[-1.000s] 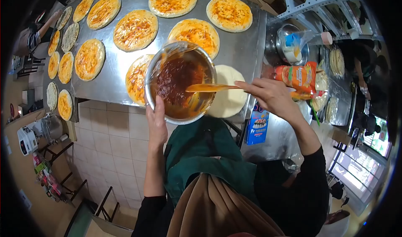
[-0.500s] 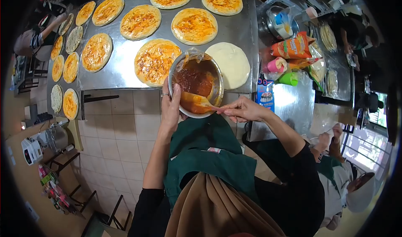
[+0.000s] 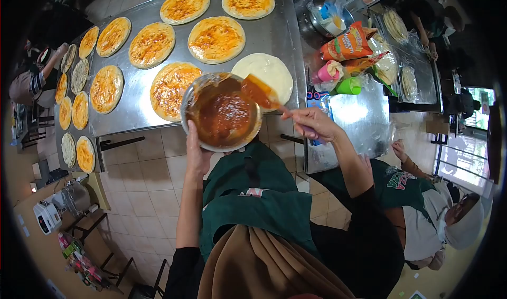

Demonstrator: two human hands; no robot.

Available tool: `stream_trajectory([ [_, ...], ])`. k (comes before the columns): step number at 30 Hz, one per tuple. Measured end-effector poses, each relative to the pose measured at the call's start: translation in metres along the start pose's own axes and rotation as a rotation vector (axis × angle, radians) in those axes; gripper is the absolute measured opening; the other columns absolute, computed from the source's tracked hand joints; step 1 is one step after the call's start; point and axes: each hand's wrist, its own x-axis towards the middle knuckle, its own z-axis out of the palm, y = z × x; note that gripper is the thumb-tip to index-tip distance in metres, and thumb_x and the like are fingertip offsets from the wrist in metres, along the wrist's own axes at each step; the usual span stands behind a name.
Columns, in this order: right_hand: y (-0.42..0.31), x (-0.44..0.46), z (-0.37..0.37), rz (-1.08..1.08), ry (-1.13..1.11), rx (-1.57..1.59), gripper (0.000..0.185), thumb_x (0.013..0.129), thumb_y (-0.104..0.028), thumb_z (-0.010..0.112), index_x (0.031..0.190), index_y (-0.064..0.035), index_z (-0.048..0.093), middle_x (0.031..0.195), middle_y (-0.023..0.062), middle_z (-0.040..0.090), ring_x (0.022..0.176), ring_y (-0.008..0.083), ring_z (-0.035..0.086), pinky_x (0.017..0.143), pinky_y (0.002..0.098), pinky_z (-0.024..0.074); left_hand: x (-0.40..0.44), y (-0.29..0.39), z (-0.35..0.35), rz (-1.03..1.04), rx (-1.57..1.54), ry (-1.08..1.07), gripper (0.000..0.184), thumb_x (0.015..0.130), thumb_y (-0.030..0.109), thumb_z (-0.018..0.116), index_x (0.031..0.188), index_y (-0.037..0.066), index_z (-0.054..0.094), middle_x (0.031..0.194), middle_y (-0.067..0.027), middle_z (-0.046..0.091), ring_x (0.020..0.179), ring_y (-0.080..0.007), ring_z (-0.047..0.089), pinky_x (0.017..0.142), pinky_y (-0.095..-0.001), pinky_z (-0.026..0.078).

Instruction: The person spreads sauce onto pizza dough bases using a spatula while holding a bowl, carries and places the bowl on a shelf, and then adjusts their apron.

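Head view: your left hand (image 3: 196, 155) grips the bowl (image 3: 186, 109) at the table's (image 3: 136, 96) near edge; your right hand (image 3: 317, 126) clamps the sauce-coated spatula (image 3: 262, 93) by its right rim. Likely scooping sauce (image 3: 224, 117); reaching the bare dough (image 3: 270, 73) calls for a level spatula.

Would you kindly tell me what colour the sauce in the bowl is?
The sauce is reddish-brown, seen best in the head view.

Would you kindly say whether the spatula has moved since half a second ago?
Yes: judged against the plain dough round on the table, the spatula has moved from inside the bowl towards that round.
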Motion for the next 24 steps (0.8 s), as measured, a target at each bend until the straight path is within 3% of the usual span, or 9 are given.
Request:
stream_trajectory([
  [2,0.011,0.011,-0.026,-0.084,0.131,-0.111,0.034,0.098,-0.024,0.052,0.122,-0.0013,0.058,0.064,-0.0014,0.052,0.045,0.0020,0.041,0.040,0.0161,0.0313,-0.005,-0.003,-0.009,0.061,-0.013,0.059,0.071,0.092,0.061,0.041,0.145,0.014,0.026,0.143,-0.0090,0.039,0.129,-0.0280,0.043,0.099,-0.0532,0.041],
  [5,0.072,0.067,-0.069,-0.505,0.420,-0.607,0.035,0.097,-0.021,0.052,0.127,-0.0051,0.055,0.064,-0.0003,0.052,0.056,0.0066,0.050,0.048,0.0226,0.0413,-0.021,-0.003,-0.019,0.109,-0.008,0.196,0.069,0.094,0.059,0.039,0.143,0.011,0.028,0.142,-0.0096,0.039,0.130,-0.0269,0.042,0.100,-0.0506,0.041],
  [6,0.066,0.066,-0.048,-0.382,0.641,-0.884,0.033,0.093,-0.014,0.051,0.125,-0.0091,0.058,0.070,0.0098,0.060,0.065,0.0294,0.061,0.059,0.0363,0.0493,-0.026,-0.003,-0.025,0.107,-0.012,0.193,0.069,0.094,0.059,0.038,0.144,0.014,0.026,0.144,-0.0079,0.037,0.132,-0.0266,0.039,0.101,-0.0512,0.039],
  [9,0.086,0.067,0.003,-0.445,0.699,-1.248,0.032,0.093,-0.015,0.050,0.124,-0.0126,0.059,0.082,0.0154,0.062,0.073,0.0368,0.061,0.064,0.0429,0.0505,-0.041,-0.005,-0.037,0.123,-0.027,0.298,0.070,0.094,0.060,0.038,0.144,0.013,0.026,0.145,-0.0085,0.036,0.131,-0.0269,0.040,0.101,-0.0504,0.039],
  [12,0.096,0.057,0.016,-0.417,0.591,-1.119,0.034,0.093,-0.014,0.048,0.125,-0.0126,0.056,0.088,0.0160,0.062,0.075,0.0358,0.062,0.067,0.0451,0.0511,-0.060,-0.007,-0.047,0.112,-0.027,0.348,0.071,0.094,0.059,0.037,0.145,0.012,0.024,0.144,-0.0094,0.037,0.131,-0.0277,0.040,0.102,-0.0489,0.039],
  [16,0.078,0.079,-0.028,-0.421,0.847,-1.054,0.035,0.091,-0.012,0.048,0.124,-0.0132,0.057,0.084,0.0181,0.060,0.076,0.0364,0.062,0.067,0.0447,0.0512,-0.075,-0.013,-0.054,0.130,-0.051,0.375,0.071,0.094,0.059,0.038,0.147,0.014,0.021,0.146,-0.0102,0.033,0.132,-0.0287,0.038,0.103,-0.0501,0.038],
  [19,0.098,0.093,-0.008,-0.464,0.782,-1.155,0.032,0.091,-0.013,0.049,0.121,-0.0123,0.060,0.082,0.0186,0.060,0.075,0.0360,0.061,0.066,0.0446,0.0505,-0.079,-0.017,-0.059,0.129,-0.068,0.351,0.071,0.094,0.058,0.038,0.147,0.015,0.020,0.148,-0.0103,0.030,0.134,-0.0291,0.035,0.105,-0.0510,0.036],
  [23,0.093,0.090,0.010,-0.621,0.684,-1.026,0.036,0.088,-0.008,0.053,0.122,-0.0138,0.062,0.079,0.0176,0.061,0.070,0.0335,0.062,0.062,0.0417,0.0496,-0.085,-0.016,-0.057,0.116,-0.091,0.344,0.071,0.094,0.058,0.039,0.147,0.016,0.019,0.148,-0.0102,0.029,0.134,-0.0295,0.034,0.106,-0.0515,0.034],
  [24,0.085,0.092,0.002,-0.513,0.754,-1.039,0.037,0.088,-0.008,0.053,0.123,-0.0153,0.062,0.078,0.0166,0.061,0.070,0.0321,0.062,0.062,0.0416,0.0490,-0.087,-0.016,-0.057,0.117,-0.088,0.356,0.071,0.094,0.058,0.039,0.148,0.016,0.019,0.148,-0.0102,0.029,0.134,-0.0295,0.033,0.106,-0.0516,0.034],
])
